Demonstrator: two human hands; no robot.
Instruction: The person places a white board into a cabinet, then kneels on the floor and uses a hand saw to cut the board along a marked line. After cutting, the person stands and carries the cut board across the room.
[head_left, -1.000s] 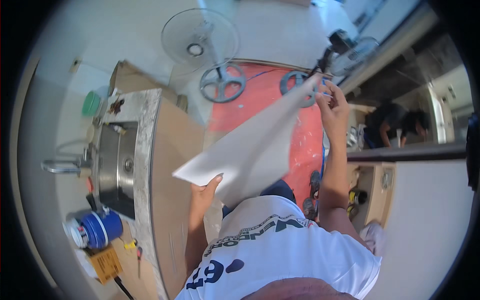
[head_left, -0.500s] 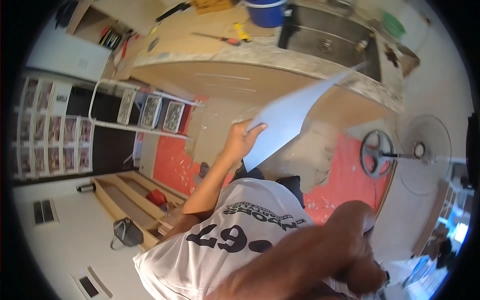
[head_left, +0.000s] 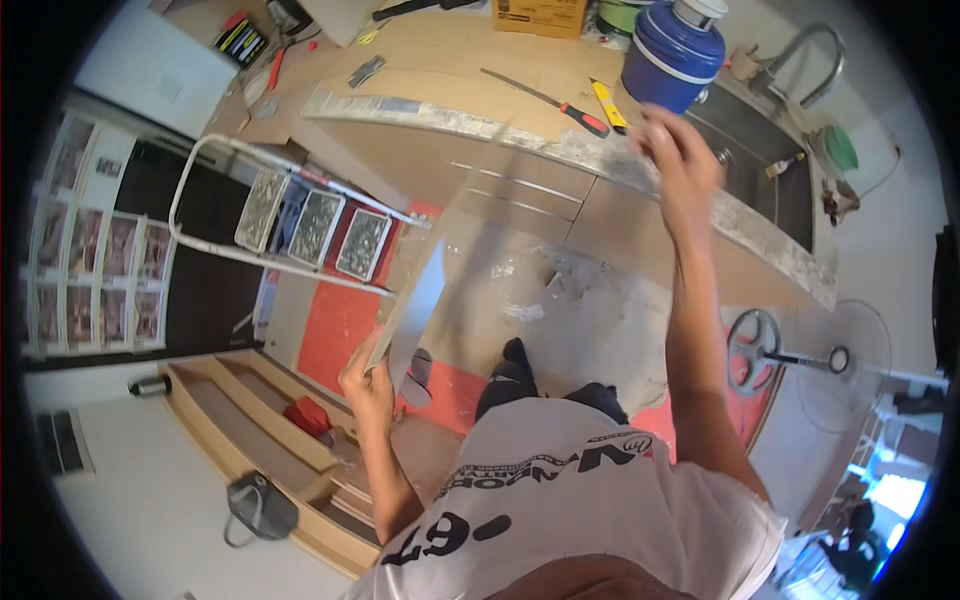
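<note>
My left hand (head_left: 368, 385) is closed on the lower end of a thin panel (head_left: 422, 290) with a pale, bluish-white face. The panel tilts away toward the counter, seen nearly edge-on, and its far end is blurred. Above the counter's front edge, beside the sink, my right hand (head_left: 685, 165) hovers with loosely bent, slightly blurred fingers and nothing visible in them. Just left of those fingers, a yellow utility knife (head_left: 607, 105) lies on the counter. Beside the knife rests a slim file (head_left: 550, 102) with a red and black handle.
A blue water jug (head_left: 675, 60) stands beside the steel sink (head_left: 790, 205). Left of me is a white-framed stepladder (head_left: 225, 250). Wooden shelving (head_left: 240, 430) holding a grey bag (head_left: 262, 508) lies at lower left. A fan (head_left: 755, 350) stands at right.
My right arm has swung from low and close in front of me up to the counter. The left hand has lowered the panel leftward and turned it edge-on. My view has shifted.
</note>
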